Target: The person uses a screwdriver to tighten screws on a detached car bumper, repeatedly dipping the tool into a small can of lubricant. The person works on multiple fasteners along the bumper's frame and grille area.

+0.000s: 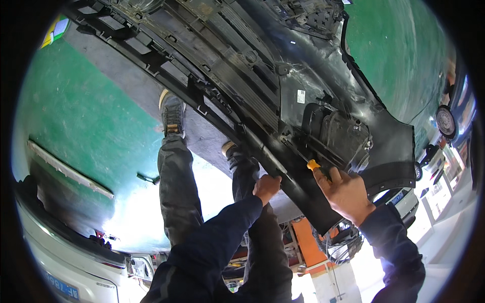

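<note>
A large black car bumper (389,136) lies with its ribbed inner side facing up, running from the upper left to the right. My right hand (344,194) is closed around a screwdriver (312,164) with a yellow and black handle. Its thin shaft points up and left to a small fitting (286,138) on the bumper's inside; whether the tip touches it I cannot tell. At the bumper's near edge, my left hand (267,189) is closed, its fingers curled against the rim. A dark rounded cover panel (343,136) sits beyond the screwdriver.
My legs and shoes (173,113) are left of the bumper. A dark small object (147,178) and a long pale strip (70,169) lie on the green floor (91,116). A white car (76,252) stands at lower left, with an orange cabinet (309,242) and coiled cables (343,246) below the bumper.
</note>
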### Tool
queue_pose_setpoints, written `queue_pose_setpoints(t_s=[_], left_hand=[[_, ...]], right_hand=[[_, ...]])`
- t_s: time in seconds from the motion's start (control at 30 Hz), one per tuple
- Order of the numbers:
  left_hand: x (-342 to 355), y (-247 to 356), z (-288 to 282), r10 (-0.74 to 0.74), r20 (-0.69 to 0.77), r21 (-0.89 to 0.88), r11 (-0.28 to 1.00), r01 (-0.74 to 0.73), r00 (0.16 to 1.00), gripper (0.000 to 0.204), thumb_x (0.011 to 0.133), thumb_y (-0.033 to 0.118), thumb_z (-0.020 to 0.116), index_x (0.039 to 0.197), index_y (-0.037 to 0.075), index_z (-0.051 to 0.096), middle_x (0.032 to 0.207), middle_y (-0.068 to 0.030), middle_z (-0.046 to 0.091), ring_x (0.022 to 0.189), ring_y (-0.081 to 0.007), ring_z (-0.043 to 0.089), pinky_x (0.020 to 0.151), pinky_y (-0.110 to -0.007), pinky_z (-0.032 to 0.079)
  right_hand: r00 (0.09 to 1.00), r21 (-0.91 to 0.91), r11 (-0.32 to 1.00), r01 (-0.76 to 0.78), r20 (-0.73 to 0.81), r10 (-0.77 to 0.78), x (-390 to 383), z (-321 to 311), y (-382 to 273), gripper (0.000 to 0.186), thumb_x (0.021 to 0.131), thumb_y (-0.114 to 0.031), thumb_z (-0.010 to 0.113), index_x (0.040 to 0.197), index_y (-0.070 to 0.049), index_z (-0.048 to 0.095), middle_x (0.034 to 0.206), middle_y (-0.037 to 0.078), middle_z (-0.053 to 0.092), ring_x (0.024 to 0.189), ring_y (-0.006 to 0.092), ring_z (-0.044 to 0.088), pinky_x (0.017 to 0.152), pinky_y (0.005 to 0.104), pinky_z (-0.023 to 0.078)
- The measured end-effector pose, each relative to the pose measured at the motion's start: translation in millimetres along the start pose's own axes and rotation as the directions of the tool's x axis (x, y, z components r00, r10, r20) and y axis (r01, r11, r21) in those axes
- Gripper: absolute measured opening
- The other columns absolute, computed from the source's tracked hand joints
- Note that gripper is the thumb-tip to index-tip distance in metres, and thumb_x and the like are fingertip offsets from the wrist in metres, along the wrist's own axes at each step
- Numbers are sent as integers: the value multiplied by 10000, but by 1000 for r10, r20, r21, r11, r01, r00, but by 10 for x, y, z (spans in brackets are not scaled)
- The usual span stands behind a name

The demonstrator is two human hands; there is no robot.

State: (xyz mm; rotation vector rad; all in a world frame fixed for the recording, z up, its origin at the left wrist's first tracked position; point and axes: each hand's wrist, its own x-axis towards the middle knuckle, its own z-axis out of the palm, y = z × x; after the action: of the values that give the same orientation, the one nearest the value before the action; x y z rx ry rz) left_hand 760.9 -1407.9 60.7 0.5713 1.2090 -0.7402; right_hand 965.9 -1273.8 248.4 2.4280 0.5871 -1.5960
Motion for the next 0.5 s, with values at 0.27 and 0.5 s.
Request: queue_pose_setpoints(t_s=[0.27, 0.5], left_hand=[[-90, -42, -53, -59, 64, -11, 998, 59, 996, 559, 962, 499, 620, 1036, -36, 764, 1124, -304, 735, 1128, -473, 689, 977, -520, 539], [83, -165, 158, 105, -50, 48, 994, -103, 993, 541, 942, 470, 674, 983, -63, 762, 1031, -303, 752, 1026, -458, 727, 896, -503, 551]], right_hand=[[945, 393, 860, -325, 172, 278, -117, 94, 75, 452, 1061, -324, 612, 1423, -56, 577, 898, 102, 646, 512, 111, 505, 448, 266, 395], [854, -589, 629, 508, 252, -454, 35, -31, 131, 439, 1031, -289, 623, 1403, -58, 589, 896, 114, 636, 515, 154, 526, 465, 290, 436]])
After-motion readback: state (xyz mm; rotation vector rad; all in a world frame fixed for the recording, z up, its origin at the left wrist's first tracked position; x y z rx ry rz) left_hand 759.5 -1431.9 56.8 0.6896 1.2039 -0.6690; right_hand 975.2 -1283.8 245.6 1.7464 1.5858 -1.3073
